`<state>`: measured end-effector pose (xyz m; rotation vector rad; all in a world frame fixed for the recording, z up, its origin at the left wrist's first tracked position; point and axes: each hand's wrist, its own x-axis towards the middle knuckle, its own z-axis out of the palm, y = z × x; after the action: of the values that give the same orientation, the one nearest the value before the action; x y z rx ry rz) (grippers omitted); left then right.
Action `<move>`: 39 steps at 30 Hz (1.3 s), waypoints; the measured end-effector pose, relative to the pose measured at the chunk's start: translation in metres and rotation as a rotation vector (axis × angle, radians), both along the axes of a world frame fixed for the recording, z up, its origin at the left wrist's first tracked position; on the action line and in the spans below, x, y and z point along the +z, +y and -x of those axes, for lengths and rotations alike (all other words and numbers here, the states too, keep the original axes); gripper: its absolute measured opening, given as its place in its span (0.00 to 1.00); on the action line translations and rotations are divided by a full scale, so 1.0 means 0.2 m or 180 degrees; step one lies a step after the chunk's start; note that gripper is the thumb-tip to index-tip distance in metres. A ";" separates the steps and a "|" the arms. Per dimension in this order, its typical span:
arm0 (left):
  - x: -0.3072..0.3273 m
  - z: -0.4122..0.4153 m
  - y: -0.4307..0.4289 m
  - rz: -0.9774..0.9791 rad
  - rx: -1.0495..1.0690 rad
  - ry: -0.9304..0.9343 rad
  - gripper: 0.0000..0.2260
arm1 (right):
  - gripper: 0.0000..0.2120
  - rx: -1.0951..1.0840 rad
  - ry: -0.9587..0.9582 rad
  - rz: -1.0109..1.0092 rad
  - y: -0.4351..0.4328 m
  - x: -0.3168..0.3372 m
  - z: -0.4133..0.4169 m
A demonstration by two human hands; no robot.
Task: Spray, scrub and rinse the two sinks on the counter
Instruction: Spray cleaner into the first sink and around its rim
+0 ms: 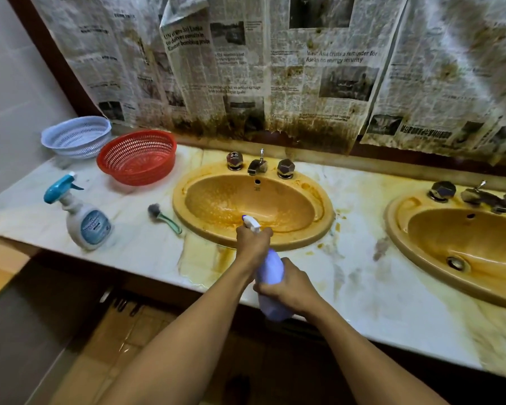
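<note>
Forearms, left hand [253,244] and right hand [289,287] are all bare

middle sink [275,200] ochre, brown-speckled | right-end sink [450,238] ochre | worktop [360,276] white marble, yellow-streaked | red basket [138,159] | pale-blue basket [76,135] | held bottle [270,270] lilac, white nozzle | standing bottle [88,226] white, teal trigger
</note>
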<state>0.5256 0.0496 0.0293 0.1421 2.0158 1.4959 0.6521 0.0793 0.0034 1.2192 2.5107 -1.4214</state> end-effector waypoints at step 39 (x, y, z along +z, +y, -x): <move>0.08 0.35 -0.11 0.0561 0.0381 0.0199 0.20 | 0.35 0.0219 0.0270 0.0371 -0.05 0.01 0.35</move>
<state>0.4548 0.0273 0.0448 -0.0045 2.2295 1.3919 0.5831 0.0689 0.0044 1.0652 2.4558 -1.6099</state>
